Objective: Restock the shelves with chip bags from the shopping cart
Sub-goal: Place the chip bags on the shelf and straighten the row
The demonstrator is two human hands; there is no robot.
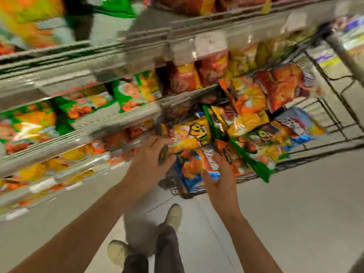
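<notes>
The wire shopping cart (pixel 334 133) stands in front of me, heaped with several chip bags. A blue and orange bag (pixel 194 170) lies at its near end, and my right hand (pixel 220 182) grips that bag's right side with fingers curled over it. A yellow bag (pixel 189 134) with a cartoon face lies just beyond; my left hand (pixel 147 164) rests on its near left corner, fingers spread over both bags. Orange, red and green-edged bags fill the cart behind. The shelves (pixel 94 123) on the left hold rows of chip bags. The frame is motion-blurred.
Several shelf tiers run from the left edge up to the top right, close beside the cart. A grey metal post (pixel 344 54) stands at upper right. Light tiled floor (pixel 295 213) spreads to the right and below, with my two shoes (pixel 173 215) on it.
</notes>
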